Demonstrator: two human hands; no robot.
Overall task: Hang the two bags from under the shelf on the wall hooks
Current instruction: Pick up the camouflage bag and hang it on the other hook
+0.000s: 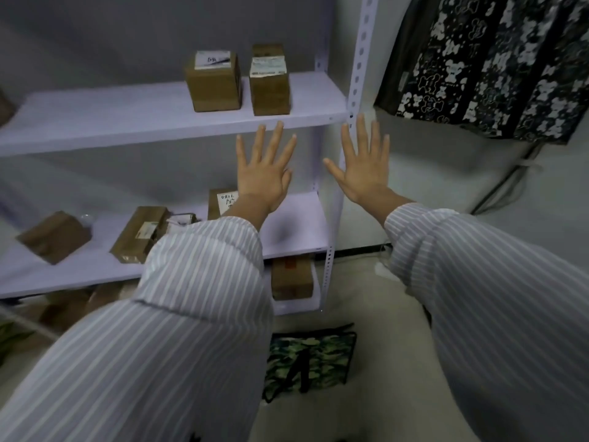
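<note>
A green camouflage bag (314, 355) with black trim and straps lies flat on the pale floor in front of the white shelf unit (178, 122), near its right foot. A black bag with a white bear pattern (497, 62) hangs on the wall at the upper right; its hook is out of view. My left hand (266, 169) and my right hand (363, 169) are held up side by side in front of the shelf's right post, palms away, fingers spread, holding nothing. No free wall hook is visible.
Two brown cardboard boxes (237, 81) stand on the upper shelf, several more boxes (140, 234) lie on the middle shelf, and another box (291, 277) sits at the bottom. A dark cable (503, 183) runs down the wall under the hanging bag.
</note>
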